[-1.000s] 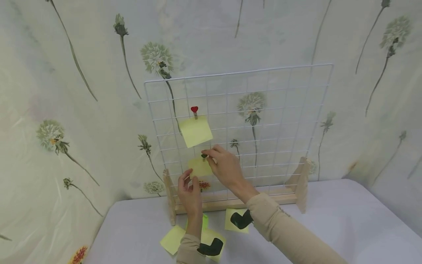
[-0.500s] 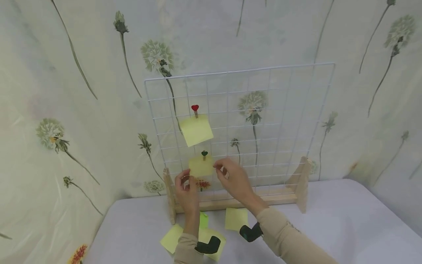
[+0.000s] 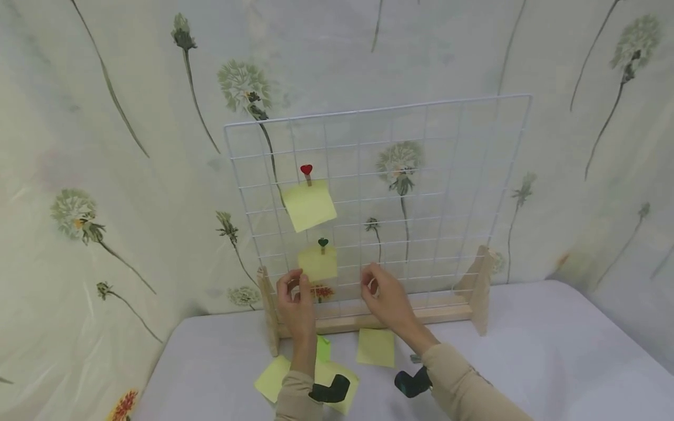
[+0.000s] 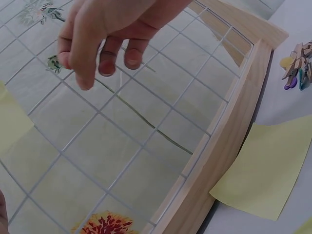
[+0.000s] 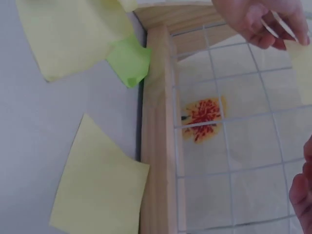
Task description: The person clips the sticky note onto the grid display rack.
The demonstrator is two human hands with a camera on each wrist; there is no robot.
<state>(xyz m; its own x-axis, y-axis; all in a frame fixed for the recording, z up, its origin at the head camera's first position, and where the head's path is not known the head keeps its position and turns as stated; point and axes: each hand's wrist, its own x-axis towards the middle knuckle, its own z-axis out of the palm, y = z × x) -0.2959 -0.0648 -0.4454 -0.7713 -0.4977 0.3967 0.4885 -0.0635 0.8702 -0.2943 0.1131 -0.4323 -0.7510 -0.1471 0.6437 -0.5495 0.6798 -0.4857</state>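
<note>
A white wire grid (image 3: pixel 378 110) stands upright in wooden feet. On its left part hangs a yellow sticky note (image 3: pixel 310 206) under a clothespin with a red heart (image 3: pixel 306 170). Below it, a second yellow sticky note (image 3: pixel 317 266) is clipped by a clothespin with a green heart (image 3: pixel 323 242). My left hand (image 3: pixel 297 307) pinches this lower note's bottom left corner, as the right wrist view shows at the note's edge (image 5: pixel 303 68). To the right of the note, my right hand (image 3: pixel 389 298) is in front of the grid, fingers loosely curled and holding nothing.
Several yellow notes, such as one near the base (image 3: pixel 375 348), lie on the white-covered table (image 3: pixel 553 362) with a bright green note (image 3: pixel 323 349). Loose clothespins (image 4: pixel 298 68) are piled beside the wooden base bar (image 3: pixel 342 324). A flowered cloth hangs behind.
My right hand has let go of the green heart clothespin and moved right and down, away from the lower note. My left hand stays at the note's lower left corner.
</note>
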